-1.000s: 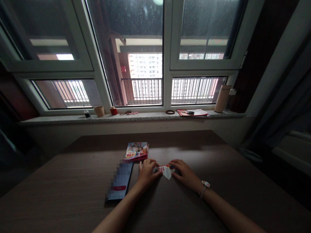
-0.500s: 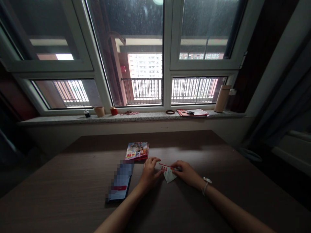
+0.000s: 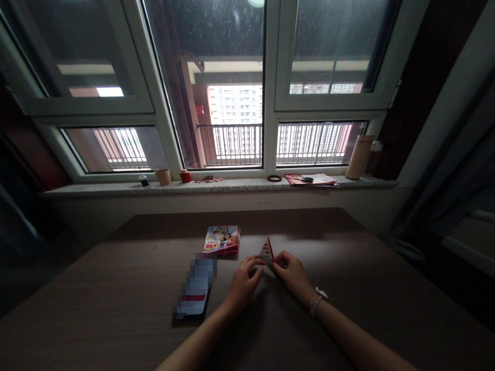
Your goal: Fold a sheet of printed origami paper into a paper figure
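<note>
Both my hands meet over the middle of a dark wooden table (image 3: 348, 268) and pinch one small folded paper (image 3: 266, 251), white with red print, folded into a triangle that points up between my fingertips. My left hand (image 3: 244, 280) grips its lower left side with curled fingers. My right hand (image 3: 291, 272), with a white band on the wrist, grips the lower right side. The paper is lifted off the table top.
A phone (image 3: 195, 291) lies left of my left hand. A stack of colourful leaflets (image 3: 221, 240) lies just beyond. The stone windowsill (image 3: 232, 186) carries small cups, a bracelet, red papers with scissors and a tall beige flask (image 3: 359, 156).
The folded paper lay flat on the table under my fingers; now it is raised, turned point-up and held between both hands, which have moved slightly forward. The view shifted a little.
</note>
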`<state>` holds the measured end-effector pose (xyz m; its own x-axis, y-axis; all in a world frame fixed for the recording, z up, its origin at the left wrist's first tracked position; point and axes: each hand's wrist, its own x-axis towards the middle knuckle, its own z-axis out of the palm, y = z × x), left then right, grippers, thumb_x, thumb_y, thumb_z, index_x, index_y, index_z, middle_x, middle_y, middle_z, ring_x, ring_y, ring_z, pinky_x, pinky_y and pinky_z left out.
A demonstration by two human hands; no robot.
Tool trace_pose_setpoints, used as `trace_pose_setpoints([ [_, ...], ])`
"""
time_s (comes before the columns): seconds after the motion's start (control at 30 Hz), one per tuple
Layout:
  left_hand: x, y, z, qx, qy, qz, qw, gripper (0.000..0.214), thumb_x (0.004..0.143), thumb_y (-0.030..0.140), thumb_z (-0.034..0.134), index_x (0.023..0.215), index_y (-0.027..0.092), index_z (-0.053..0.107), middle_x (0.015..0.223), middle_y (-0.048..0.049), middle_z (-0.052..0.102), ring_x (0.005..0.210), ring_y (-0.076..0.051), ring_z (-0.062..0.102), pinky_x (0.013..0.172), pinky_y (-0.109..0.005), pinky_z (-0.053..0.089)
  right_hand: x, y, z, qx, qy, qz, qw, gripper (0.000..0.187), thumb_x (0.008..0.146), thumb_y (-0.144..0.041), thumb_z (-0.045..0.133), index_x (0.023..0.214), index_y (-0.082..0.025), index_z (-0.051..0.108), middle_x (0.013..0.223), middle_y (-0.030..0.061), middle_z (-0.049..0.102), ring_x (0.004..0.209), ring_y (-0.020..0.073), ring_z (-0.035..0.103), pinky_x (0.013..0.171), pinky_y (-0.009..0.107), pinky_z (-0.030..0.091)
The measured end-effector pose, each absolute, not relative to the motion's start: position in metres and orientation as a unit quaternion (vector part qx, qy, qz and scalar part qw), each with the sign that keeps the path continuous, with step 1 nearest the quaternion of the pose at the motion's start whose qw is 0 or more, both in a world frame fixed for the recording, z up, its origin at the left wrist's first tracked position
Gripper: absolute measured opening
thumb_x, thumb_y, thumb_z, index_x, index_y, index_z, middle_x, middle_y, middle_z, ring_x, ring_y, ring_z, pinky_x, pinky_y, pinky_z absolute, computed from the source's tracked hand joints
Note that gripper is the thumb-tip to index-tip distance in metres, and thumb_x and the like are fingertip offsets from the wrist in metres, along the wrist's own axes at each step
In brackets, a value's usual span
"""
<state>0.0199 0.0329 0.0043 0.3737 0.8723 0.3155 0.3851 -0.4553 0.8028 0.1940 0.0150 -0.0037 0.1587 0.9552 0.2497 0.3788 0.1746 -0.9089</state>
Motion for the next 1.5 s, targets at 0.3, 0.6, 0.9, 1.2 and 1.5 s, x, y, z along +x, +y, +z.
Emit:
trace_pose_setpoints([
  [0.3, 0.018, 0.037, -0.004, 0.754, 0.412, 0.370, 0.354, 0.023, 0.085, 0.026, 0.054, 0.102, 0.024, 0.070, 0.130, -0.0048, 0.061, 0.124, -0.021, 0.053, 0.109, -0.038, 0.038, 0.195, 0.010, -0.010, -0.483, -0.651, 0.335, 0.481, 0.019, 0.082, -0.040, 0.060, 0.083, -0.020, 0.063, 0.112, 0.0074, 0.068, 0.106, 0.0229, 0.061, 0.097, 0.037, 0.044],
  [0.6, 0.019, 0.033, 0.001, 0.738, 0.391, 0.379, 0.399, 0.020, 0.079, 0.027, 0.065, 0.098, 0.023, 0.069, 0.119, -0.0044, 0.068, 0.114, -0.021, 0.061, 0.102, -0.035, 0.047, 0.197, 0.013, -0.017, -0.477, -0.622, 0.348, 0.514, 0.024, 0.077, -0.042, 0.066, 0.085, -0.019, 0.062, 0.092, 0.0056, 0.070, 0.093, 0.0217, 0.065, 0.087, 0.035, 0.050],
  [0.9, 0.020, 0.033, 0.002, 0.733, 0.392, 0.373, 0.412, 0.021, 0.074, 0.026, 0.070, 0.095, 0.022, 0.067, 0.119, -0.0043, 0.068, 0.108, -0.021, 0.064, 0.099, -0.035, 0.048, 0.196, 0.011, -0.014, -0.467, -0.608, 0.376, 0.520, 0.029, 0.079, -0.045, 0.065, 0.093, -0.019, 0.066, 0.096, 0.0059, 0.071, 0.092, 0.0213, 0.066, 0.085, 0.034, 0.050],
  [1.2, 0.020, 0.032, 0.002, 0.732, 0.388, 0.374, 0.415, 0.018, 0.074, 0.022, 0.069, 0.091, 0.022, 0.065, 0.121, -0.0041, 0.067, 0.112, -0.022, 0.063, 0.102, -0.037, 0.047, 0.197, 0.013, -0.014, -0.478, -0.599, 0.389, 0.512, 0.036, 0.077, -0.051, 0.067, 0.093, -0.020, 0.067, 0.095, 0.0054, 0.072, 0.088, 0.0214, 0.066, 0.080, 0.034, 0.052],
  [1.5, 0.021, 0.032, 0.003, 0.731, 0.384, 0.374, 0.422, 0.017, 0.074, 0.018, 0.067, 0.091, 0.022, 0.065, 0.122, -0.0036, 0.067, 0.111, -0.021, 0.063, 0.101, -0.035, 0.047, 0.197, 0.013, -0.014, -0.484, -0.587, 0.392, 0.517, 0.035, 0.074, -0.048, 0.069, 0.093, -0.018, 0.066, 0.086, 0.0045, 0.071, 0.081, 0.0205, 0.066, 0.073, 0.031, 0.052],
])
